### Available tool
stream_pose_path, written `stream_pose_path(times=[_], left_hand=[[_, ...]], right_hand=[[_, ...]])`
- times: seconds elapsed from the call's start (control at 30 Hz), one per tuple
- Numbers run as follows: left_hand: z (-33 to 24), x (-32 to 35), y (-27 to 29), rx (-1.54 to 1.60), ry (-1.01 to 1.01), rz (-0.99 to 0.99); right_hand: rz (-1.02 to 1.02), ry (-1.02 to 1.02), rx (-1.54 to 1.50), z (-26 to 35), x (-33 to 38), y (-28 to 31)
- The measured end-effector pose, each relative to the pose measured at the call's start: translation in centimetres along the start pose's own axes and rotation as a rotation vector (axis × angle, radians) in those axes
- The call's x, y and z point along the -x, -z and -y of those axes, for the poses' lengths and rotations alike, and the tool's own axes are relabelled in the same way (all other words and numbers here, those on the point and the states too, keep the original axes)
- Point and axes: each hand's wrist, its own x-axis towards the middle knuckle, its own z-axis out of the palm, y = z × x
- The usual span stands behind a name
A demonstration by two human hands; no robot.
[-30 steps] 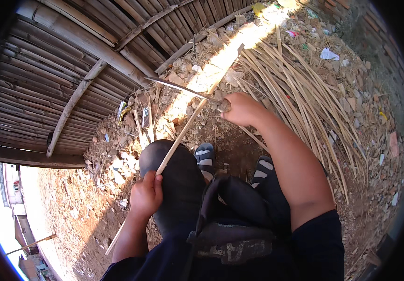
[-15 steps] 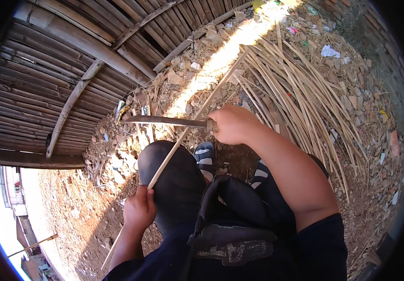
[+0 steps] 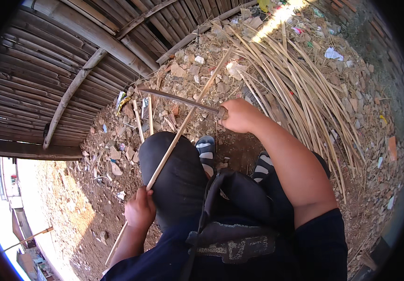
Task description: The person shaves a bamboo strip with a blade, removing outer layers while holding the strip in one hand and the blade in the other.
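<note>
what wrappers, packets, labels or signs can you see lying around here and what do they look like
Crumpled foil wrapper: on the rubble by the bamboo wall, left of the blade tip, shiny silver with yellow.
White scrap of paper or plastic: on the dirt at upper right, beyond the pile of bamboo strips, crumpled.
Orange flat piece: on the ground at far right, roughly rectangular; kind unclear.
No signs or screens show.

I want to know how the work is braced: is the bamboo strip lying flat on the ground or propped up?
Propped: the bamboo strip slants across the knee, gripped by the left hand.
</note>
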Motion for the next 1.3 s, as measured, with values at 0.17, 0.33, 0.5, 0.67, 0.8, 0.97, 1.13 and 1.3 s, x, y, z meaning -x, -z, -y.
stream_pose_path(times=[0.17,0.33,0.5,0.67,0.8,0.97,1.13,1.3], left_hand=[[-0.1,0.8,0.0,-0.036,0.021,-0.005],[-0.2,-0.3,-0.3,-0.070,-0.011,-0.050],[0.0,1.1,-0.1,-0.100,0.024,-0.035],[-0.5,-0.5,-0.1,-0.102,-0.024,-0.077],[0.0,0.9,-0.3,-0.168,0.011,-0.042],[-0.1,-0.8,-0.8,-0.134,-0.027,-0.080],[0.8,1.0,-0.8,-0.139,0.000,-0.073],[0.0,-0.7,-0.7,-0.163,-0.010,-0.080]], right_hand=[[0.053,0.032,0.086,3.8,2.0,1.5],[-0.178,0.109,0.030,-1.1,-0.2,-0.4],[0.038,0.029,0.005,3.0,1.5,1.3],[0.027,-0.024,-0.019,-0.6,0.2,1.9],[0.027,0.001,0.069,2.8,2.2,2.4],[-0.105,0.040,0.044,-3.0,-0.6,0.3],[-0.044,0.085,0.054,1.4,1.5,2.1],[-0.039,-0.049,0.019,-1.1,0.5,1.4]])
